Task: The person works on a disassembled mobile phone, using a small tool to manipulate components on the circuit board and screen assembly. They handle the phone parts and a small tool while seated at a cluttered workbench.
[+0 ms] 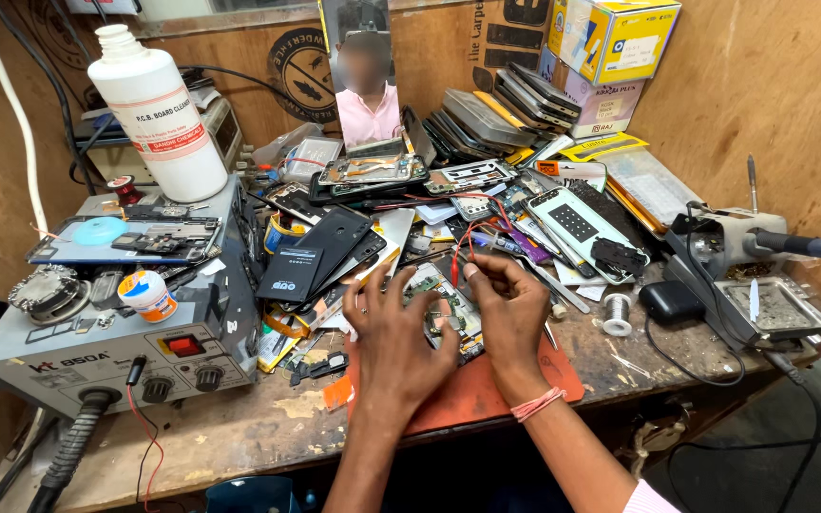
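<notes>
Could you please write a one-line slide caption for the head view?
Left hand and right hand work on a phone circuit board over an orange mat on a cluttered repair bench.

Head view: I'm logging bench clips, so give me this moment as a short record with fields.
place: cluttered wooden bench
mat: orange mat under the hands
left hand: fingers resting on a circuit board
right hand: pinching a red wire above the board
left side: grey hot-air station, white bottle on top
right side: soldering iron stand, solder spool
behind: piled phone parts
</notes>
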